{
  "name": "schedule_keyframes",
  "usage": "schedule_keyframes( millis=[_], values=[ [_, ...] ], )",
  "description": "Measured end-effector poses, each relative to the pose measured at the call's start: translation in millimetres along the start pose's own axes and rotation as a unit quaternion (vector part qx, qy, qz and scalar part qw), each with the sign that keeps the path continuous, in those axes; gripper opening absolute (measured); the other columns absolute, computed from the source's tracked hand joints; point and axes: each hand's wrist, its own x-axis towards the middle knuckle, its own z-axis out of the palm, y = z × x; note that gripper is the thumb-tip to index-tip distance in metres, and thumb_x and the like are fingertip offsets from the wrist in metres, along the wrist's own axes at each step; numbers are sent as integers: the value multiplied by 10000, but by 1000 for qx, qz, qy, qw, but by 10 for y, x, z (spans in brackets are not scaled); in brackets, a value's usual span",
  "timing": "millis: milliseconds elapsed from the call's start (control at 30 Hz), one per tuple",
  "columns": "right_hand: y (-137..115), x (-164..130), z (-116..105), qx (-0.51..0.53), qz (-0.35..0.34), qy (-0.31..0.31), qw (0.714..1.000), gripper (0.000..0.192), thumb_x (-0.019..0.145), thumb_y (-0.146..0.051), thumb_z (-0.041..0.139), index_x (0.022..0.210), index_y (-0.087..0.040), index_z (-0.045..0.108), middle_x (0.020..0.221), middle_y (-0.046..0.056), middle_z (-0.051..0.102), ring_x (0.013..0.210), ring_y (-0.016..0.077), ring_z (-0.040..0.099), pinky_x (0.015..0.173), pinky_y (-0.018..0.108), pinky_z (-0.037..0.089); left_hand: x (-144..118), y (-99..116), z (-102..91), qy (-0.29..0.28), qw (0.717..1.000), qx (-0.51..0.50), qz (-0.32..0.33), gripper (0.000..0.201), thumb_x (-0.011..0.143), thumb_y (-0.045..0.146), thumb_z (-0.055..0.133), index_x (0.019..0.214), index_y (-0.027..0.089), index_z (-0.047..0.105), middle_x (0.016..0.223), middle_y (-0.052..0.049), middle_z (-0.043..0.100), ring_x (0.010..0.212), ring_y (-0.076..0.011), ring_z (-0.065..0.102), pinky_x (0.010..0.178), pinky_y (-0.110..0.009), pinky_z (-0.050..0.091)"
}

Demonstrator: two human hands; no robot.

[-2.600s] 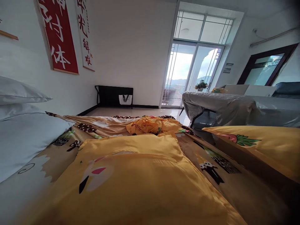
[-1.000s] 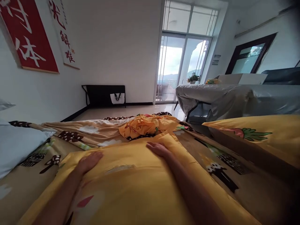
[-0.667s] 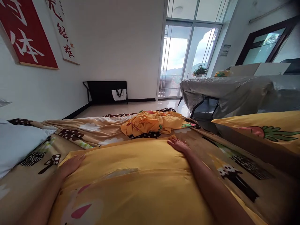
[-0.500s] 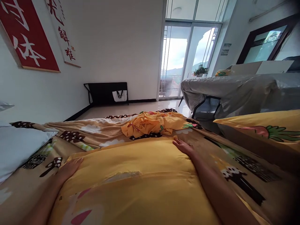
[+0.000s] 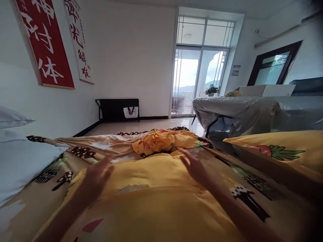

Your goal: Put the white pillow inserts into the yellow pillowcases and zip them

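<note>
Change since earlier frames: both our hands, which lay flat at the far corners of the yellow pillow (image 5: 151,188) half a second ago, are now lifted off it and blurred with motion; the view has also tipped up, so more of the wall shows.
White pillows (image 5: 22,158): stacked left of the yellow pillow, on the patterned blanket (image 5: 50,174).
Red banner (image 5: 46,43): on the wall above and left of the yellow pillow, a white scroll (image 5: 79,40) just beside it.
Left hand (image 5: 98,174): ours, over the yellow pillow's far left corner, fingers spread apart, holding nothing; whether it touches the cover we cannot tell for the blur.
Yellow pillow: directly before us, between our two forearms, lying on the patterned blanket.
Crumpled yellow cloth (image 5: 164,141): just beyond the yellow pillow's far edge.
Right hand (image 5: 195,166): ours, over the yellow pillow's far right corner, fingers apart and extended, gripping nothing.
Second yellow pillow (image 5: 282,153): right of the yellow pillow, well apart, carrot print on it.
Covered table (image 5: 252,111): beyond and right of the yellow pillow, under a grey sheet.
</note>
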Motion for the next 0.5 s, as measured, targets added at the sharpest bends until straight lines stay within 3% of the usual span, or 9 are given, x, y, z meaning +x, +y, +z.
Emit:
schedule_keyframes(
  millis=[100,133,200,267,333,500],
  values=[
    [-409,-316,95,57,-118,-170,977,526,948,-500,276,1421,-288,367,1463,28,372,1347,214,344,1100,447,264,-203,613,318,-136,986,-1,96,572,919,503,280,1412,221,355,1449,-58,396,1315,-232,396,1084,-443,345],
    [-458,-388,143,58,-126,-210,968,539,946,-524,262,1432,-302,340,1487,15,323,1376,209,287,1117,459,224,-265,715,425,-171,980,10,104,576,922,513,265,1414,225,350,1463,-50,371,1341,-233,357,1108,-475,304],
    [-409,-475,219,42,-110,-230,966,564,941,-553,240,1440,-301,319,1507,10,267,1403,198,213,1137,462,162,-368,751,563,-209,971,31,111,574,928,515,240,1419,234,331,1480,-32,334,1373,-218,300,1133,-500,249],
    [-202,-528,246,10,-74,-204,976,579,937,-562,230,1443,-292,311,1511,16,254,1407,195,199,1140,462,146,-464,588,585,-200,972,49,113,551,935,495,225,1428,262,303,1488,-9,315,1382,-193,281,1138,-482,256],
    [99,-607,224,-22,-42,-180,983,587,936,-561,225,1445,-281,307,1507,23,264,1402,195,215,1139,460,159,-602,286,525,-164,978,77,106,524,937,472,231,1431,304,275,1483,13,313,1372,-181,302,1119,-461,308],
    [917,-1017,84,-67,33,-141,987,581,925,-554,252,1426,-281,358,1472,20,340,1370,205,298,1106,441,283,-1227,-488,258,-13,982,174,73,552,874,425,421,1390,430,223,1404,50,415,1286,-212,433,1031,-379,443]
  ],
)
